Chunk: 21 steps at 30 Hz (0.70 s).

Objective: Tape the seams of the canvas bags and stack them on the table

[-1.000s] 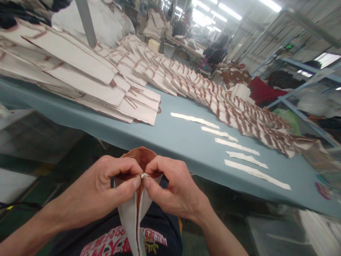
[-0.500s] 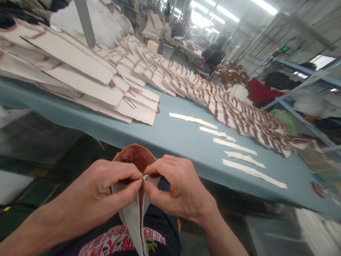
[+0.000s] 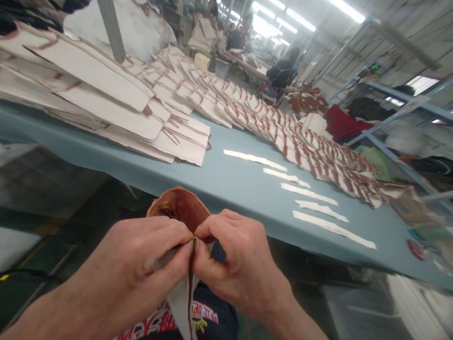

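Basically, left hand (image 3: 141, 257) and right hand (image 3: 237, 259) both pinch the cloth (image 3: 180, 302) at its top edge, near the lap, this side of the desk (image 3: 244, 193). Looks light, floppy, hardly fragile; the folded seam seems the best hold.

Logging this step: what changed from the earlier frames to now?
Left hand and right hand drew closer together at the fabric piece; more of its brown lining shows beyond them. Both keep pinching; nothing let go. White strips stay put on the table.
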Available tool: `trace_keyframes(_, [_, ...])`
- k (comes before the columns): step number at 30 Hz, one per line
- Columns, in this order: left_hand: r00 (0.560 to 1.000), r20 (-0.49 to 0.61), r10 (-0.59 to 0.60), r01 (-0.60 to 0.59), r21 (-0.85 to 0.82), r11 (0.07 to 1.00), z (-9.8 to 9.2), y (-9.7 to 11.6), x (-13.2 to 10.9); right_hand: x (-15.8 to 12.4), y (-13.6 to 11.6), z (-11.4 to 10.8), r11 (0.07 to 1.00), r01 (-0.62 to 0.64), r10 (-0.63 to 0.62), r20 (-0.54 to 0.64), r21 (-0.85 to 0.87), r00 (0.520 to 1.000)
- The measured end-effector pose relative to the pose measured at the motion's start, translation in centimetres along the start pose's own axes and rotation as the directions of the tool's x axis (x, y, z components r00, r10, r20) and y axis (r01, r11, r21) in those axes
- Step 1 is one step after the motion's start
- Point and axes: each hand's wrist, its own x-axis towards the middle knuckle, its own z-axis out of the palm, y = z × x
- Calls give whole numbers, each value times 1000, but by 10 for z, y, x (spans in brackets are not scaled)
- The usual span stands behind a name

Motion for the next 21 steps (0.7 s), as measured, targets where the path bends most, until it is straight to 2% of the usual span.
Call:
trace_keyframes(2, [997,-18,-78,77,-40,996,1,2,-2,-2,-3,7,998,-20,17,-56,-55,998])
trace_keyframes(4, [981,32,-193,196,-139,971,2,-1,-3,-3,-3,12,998,-35,31,-66,-59,997])
trace_keyframes(6, [959,138,-248,278,-272,921,0,-7,-3,-3,-1,14,998,-54,55,-31,22,998])
trace_keyframes(9, [924,271,-269,366,-427,827,-2,-19,-5,-2,7,13,972,-112,104,53,207,993])
trace_keyframes(12, [906,326,-270,404,-474,782,-4,-26,-8,0,17,11,931,-133,98,119,341,988])
trace_keyframes(15, [902,354,-247,405,-498,767,-7,-31,-12,2,28,11,912,-69,5,158,405,987])
trace_keyframes(21, [908,365,-205,366,-454,813,-15,-32,-10,6,44,14,909,57,-143,180,414,973])
